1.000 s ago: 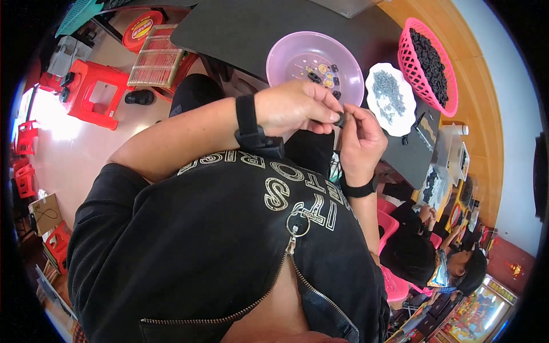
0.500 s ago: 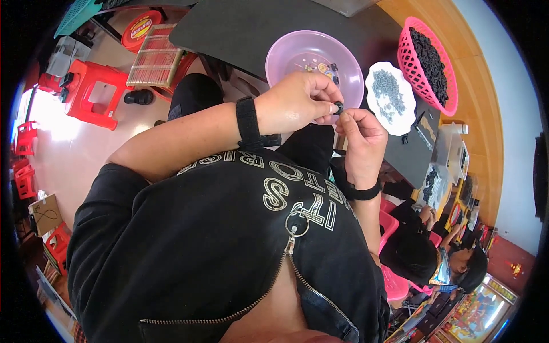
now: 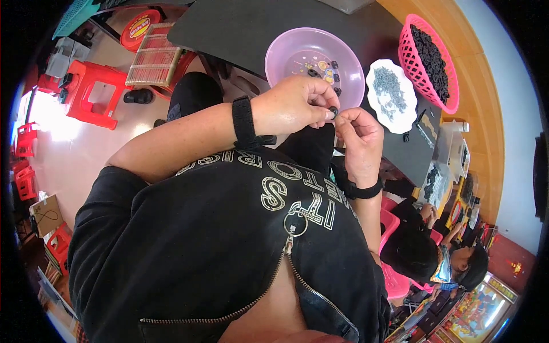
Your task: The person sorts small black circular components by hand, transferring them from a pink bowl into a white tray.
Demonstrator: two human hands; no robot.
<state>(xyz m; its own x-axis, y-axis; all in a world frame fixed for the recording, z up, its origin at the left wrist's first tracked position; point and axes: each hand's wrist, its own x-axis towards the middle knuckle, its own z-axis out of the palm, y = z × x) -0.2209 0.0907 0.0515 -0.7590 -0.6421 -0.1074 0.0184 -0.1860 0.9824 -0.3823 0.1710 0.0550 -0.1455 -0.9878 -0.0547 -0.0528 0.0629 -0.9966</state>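
My left hand [image 3: 291, 104] pinches a small round black part [image 3: 333, 111] between thumb and fingers, just over the near edge of a pink plastic basin [image 3: 278, 50]. Against that part, the thumb and forefinger of my right hand [image 3: 361, 143] are pressed together. Whatever my right fingertips hold is too small to make out. Several black parts [image 3: 334, 65] like it lie in the basin. To its right stands a white scalloped dish [image 3: 400, 122] with many tiny grey pieces [image 3: 386, 86].
A pink lattice basket [image 3: 408, 57] full of black parts [image 3: 429, 63] stands at the right of the dark table [image 3: 234, 26]. Clear plastic boxes [image 3: 449, 151] are beyond the table's right end, near another person [image 3: 412, 251]. Red stools [image 3: 94, 94] stand at left.
Both hands have shifted very slightly to the left, with the black part still between them. More of the black parts in the basin now show past my left hand.
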